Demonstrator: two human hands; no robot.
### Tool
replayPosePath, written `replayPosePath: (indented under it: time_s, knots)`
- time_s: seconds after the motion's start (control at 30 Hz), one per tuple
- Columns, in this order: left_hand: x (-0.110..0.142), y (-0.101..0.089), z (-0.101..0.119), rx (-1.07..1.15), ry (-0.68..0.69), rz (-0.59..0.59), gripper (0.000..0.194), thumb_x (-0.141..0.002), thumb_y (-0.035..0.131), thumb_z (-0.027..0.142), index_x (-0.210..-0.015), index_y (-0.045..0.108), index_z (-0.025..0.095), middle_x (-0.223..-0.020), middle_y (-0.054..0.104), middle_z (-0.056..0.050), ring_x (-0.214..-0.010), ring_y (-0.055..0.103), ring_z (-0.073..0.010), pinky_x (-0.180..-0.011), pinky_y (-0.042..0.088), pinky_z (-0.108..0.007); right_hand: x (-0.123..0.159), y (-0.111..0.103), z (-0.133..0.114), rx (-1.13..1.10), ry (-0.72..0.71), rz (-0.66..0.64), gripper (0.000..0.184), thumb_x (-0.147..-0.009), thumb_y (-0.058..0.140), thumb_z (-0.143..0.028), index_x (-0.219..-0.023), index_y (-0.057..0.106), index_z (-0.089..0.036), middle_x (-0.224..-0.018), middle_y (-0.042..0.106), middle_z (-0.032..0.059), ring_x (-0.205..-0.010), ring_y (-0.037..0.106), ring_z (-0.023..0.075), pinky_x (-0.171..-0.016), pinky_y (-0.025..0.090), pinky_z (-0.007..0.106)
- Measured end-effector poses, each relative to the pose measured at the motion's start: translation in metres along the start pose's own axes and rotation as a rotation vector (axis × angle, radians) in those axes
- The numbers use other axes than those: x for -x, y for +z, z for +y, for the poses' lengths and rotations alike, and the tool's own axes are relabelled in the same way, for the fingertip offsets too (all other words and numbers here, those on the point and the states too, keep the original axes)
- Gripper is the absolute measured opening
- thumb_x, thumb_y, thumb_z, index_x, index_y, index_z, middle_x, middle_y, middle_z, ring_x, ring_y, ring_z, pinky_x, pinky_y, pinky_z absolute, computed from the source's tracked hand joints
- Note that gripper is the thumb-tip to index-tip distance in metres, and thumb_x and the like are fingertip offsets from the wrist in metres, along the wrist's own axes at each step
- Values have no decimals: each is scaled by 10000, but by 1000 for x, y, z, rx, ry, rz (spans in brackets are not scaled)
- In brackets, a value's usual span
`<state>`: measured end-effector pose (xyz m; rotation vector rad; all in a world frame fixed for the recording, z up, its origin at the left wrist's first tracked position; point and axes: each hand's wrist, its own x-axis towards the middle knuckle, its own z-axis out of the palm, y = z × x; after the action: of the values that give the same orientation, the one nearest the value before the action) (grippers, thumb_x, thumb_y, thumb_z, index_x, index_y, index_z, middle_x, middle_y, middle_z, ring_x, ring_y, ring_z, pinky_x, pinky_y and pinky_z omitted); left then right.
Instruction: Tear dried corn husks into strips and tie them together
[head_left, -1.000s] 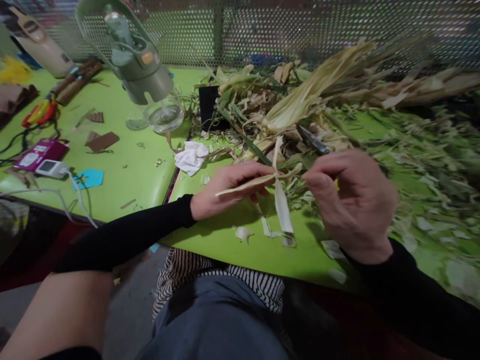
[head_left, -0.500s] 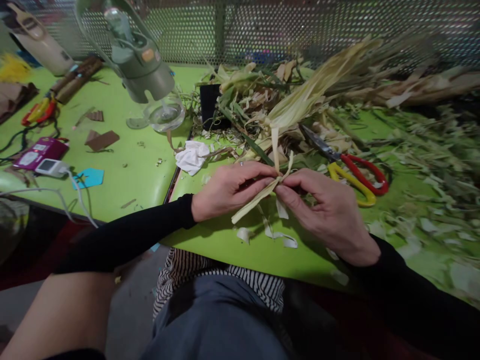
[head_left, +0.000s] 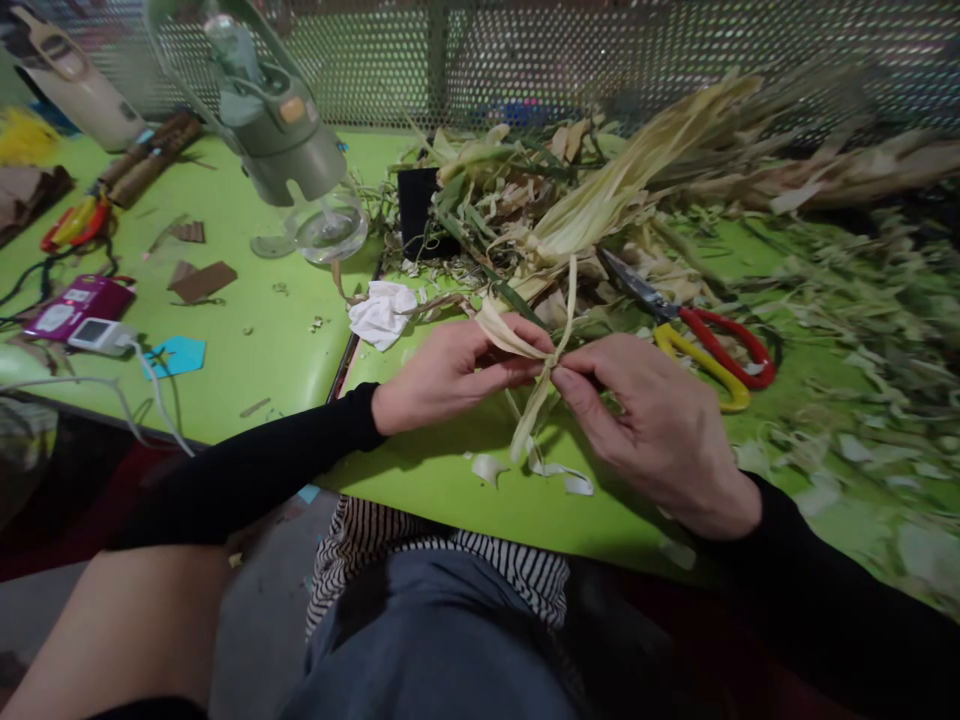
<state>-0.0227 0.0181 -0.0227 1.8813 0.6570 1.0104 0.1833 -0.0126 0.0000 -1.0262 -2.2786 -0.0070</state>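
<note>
Pale corn husk strips cross at a small knot, held up above the green table between my two hands. My left hand pinches them from the left, with one wider strip lying over its fingers. From the right, my right hand grips the knot between thumb and fingers. One strip end stands upward and another hangs down toward the table. Beyond my right hand lie scissors with red and yellow handles. Behind the knot rests a large bunch of dry corn husk.
Husk scraps cover the table's right side. A crumpled white tissue lies left of my hands. Farther left are an overturned-looking green-lidded bottle, a purple box, a white cable and a second pair of scissors.
The knotted strips have turned between my fingers: one strip now folds back over my left hand, and the lower end points more steeply down. My left hand has shifted slightly left.
</note>
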Motion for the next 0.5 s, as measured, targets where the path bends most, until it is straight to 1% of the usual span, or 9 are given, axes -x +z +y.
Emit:
replayPosePath:
  time_s: [0.07, 0.23, 0.3, 0.33, 0.4, 0.47, 0.5]
  knots:
    - [1, 1, -2, 68, -36, -16, 283, -957, 594, 391, -1040, 663, 130, -994, 704, -71, -806, 639, -105, -734, 527, -226, -1, -1, 0, 12, -18, -5, 186, -979, 523, -270, -819, 611, -236, -749, 664, 45, -690, 590, 202, -630, 462, 344]
    - [4, 2, -6, 143, -40, -40, 312, -965, 581, 435, -1058, 662, 148, -842, 651, -16, -710, 599, -82, -691, 525, -218, -2, 0, 2, 14, -44, -67, 242, -985, 502, -288, -760, 574, -237, -666, 590, 23, -637, 538, 189, -598, 419, 332]
    - [4, 2, -5, 161, -51, -39, 313, -963, 583, 428, -1066, 665, 145, -891, 666, -28, -731, 612, -85, -685, 537, -217, -1, 1, 4, -17, -22, -62, 239, -980, 507, -290, -756, 571, -238, -659, 583, 18, -619, 539, 183, -582, 417, 326]
    - [3, 1, -3, 162, -57, -39, 307, -965, 577, 417, -1067, 668, 143, -954, 678, -47, -776, 630, -96, -682, 545, -216, -1, 3, 4, -35, -6, -48, 231, -976, 514, -290, -759, 574, -239, -665, 592, 18, -618, 549, 184, -579, 423, 325]
    - [2, 0, 1, 102, -43, -6, 279, -969, 565, 376, -1076, 675, 143, -1100, 684, -92, -937, 652, -140, -705, 563, -228, -1, 5, 6, -70, 25, -18, 198, -967, 532, -292, -785, 595, -247, -693, 627, 22, -634, 581, 193, -584, 439, 331]
    - [0, -1, 6, -48, 12, 60, 261, -953, 582, 329, -1110, 687, 149, -1188, 672, -120, -1103, 615, -189, -787, 577, -268, -1, 7, 7, -81, 56, 1, 154, -963, 550, -301, -835, 627, -263, -744, 670, 30, -672, 613, 209, -605, 457, 347]
    - [0, -1, 8, -133, 45, 98, 269, -941, 599, 316, -1131, 693, 150, -1192, 670, -126, -1141, 595, -203, -830, 575, -292, -1, 7, 7, -74, 65, 10, 139, -963, 556, -308, -859, 641, -271, -771, 687, 34, -693, 627, 219, -618, 464, 357]
